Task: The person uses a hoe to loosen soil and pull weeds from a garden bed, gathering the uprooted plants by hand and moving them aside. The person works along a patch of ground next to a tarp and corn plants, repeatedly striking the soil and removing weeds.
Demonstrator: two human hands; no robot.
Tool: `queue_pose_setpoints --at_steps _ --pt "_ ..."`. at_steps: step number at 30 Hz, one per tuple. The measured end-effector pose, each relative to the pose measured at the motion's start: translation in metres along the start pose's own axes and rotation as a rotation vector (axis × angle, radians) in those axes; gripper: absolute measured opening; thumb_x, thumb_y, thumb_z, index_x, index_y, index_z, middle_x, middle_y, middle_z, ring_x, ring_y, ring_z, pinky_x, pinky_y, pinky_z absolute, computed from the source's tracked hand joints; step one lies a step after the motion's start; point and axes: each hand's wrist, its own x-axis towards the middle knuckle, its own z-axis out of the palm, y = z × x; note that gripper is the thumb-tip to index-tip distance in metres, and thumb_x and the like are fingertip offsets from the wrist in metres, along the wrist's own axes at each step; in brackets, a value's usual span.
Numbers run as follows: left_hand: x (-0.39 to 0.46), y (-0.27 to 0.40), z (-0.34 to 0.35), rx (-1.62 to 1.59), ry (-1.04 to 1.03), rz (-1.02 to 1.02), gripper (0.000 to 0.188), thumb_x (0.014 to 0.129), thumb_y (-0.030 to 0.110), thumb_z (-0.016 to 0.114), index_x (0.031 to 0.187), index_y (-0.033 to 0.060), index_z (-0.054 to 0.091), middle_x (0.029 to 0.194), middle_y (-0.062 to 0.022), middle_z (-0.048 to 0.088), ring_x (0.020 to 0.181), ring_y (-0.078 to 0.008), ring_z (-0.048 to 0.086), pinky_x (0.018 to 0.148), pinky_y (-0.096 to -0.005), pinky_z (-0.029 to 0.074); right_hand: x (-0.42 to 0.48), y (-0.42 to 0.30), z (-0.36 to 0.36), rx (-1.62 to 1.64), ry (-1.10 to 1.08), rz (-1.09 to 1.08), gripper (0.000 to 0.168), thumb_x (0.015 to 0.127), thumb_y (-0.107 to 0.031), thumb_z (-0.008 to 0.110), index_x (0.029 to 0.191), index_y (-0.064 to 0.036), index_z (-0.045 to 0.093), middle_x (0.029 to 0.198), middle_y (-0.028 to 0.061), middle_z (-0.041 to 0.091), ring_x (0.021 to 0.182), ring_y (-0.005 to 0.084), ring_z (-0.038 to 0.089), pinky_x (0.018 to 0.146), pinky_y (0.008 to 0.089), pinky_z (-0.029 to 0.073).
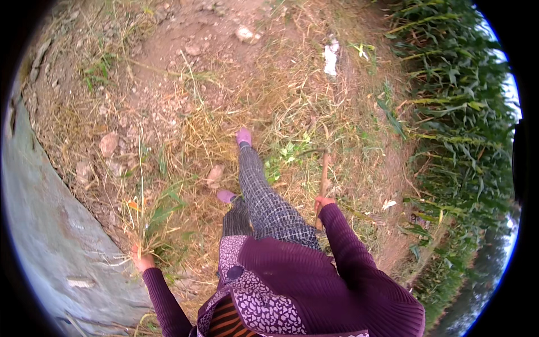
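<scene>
In my left hand [143, 258], at the lower left, is a bunch of cut grass and weeds [141, 219], its long pale stalks and green leaves pointing up and away from me. My right hand [323, 203] grips the wooden handle of a sickle [324, 172]. The sickle's thin curved blade is at the far end of the handle, pointing left above low green weeds [290, 152]. Dry straw and cut grass [206, 130] lie around my pink shoes.
Tall green maize plants [454, 105] line the right side. A grey sheet or slab [63, 236] borders the lower left. Stones [109, 143] lie on the bare soil at the left, with another pale stone [246, 34] farther ahead. A white scrap [331, 58] lies on the straw.
</scene>
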Motion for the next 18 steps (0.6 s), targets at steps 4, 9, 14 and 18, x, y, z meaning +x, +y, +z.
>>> queue_pose_setpoints --at_steps 4,9,14,18 --pt "0.009 0.012 -0.002 -0.107 -0.104 -0.077 0.029 0.067 0.006 0.059 0.096 0.0056 0.058 0.093 -0.014 0.059 0.088 -0.0294 0.056 0.076 -0.0369 0.044 0.012 0.038 -0.008 0.042 -0.017 0.015 0.019 0.069 -0.005 0.063 0.057 -0.001 0.049 0.047 0.008 0.049 0.038 0.0183 0.047 0.036 0.0288 0.039" --pt "0.017 -0.018 0.025 -0.041 -0.166 -0.231 0.037 0.064 0.002 0.058 0.101 0.0092 0.058 0.096 -0.0144 0.058 0.088 -0.0297 0.056 0.076 -0.035 0.045 0.001 0.044 -0.016 -0.056 0.031 -0.061 0.018 0.064 -0.002 0.067 0.061 0.002 0.05 0.048 0.0081 0.048 0.036 0.0168 0.046 0.033 0.0285 0.036" --pt "0.018 0.005 0.023 -0.146 -0.19 -0.086 0.044 0.064 0.003 0.058 0.107 0.0154 0.055 0.09 -0.0148 0.059 0.084 -0.032 0.055 0.073 -0.0388 0.045 -0.013 0.045 -0.044 -0.269 0.075 -0.198 0.025 0.061 -0.006 0.069 0.079 0.005 0.054 0.048 0.0056 0.048 0.035 0.0138 0.044 0.033 0.0273 0.034" --pt "0.008 -0.009 0.052 -0.053 -0.251 -0.21 0.046 0.063 0.005 0.059 0.108 0.0153 0.055 0.092 -0.0152 0.058 0.085 -0.0332 0.054 0.075 -0.0394 0.044 -0.027 0.046 -0.049 -0.223 0.052 -0.236 0.026 0.062 0.0 0.066 0.082 0.006 0.05 0.047 0.0068 0.046 0.034 0.0157 0.043 0.031 0.0289 0.032"
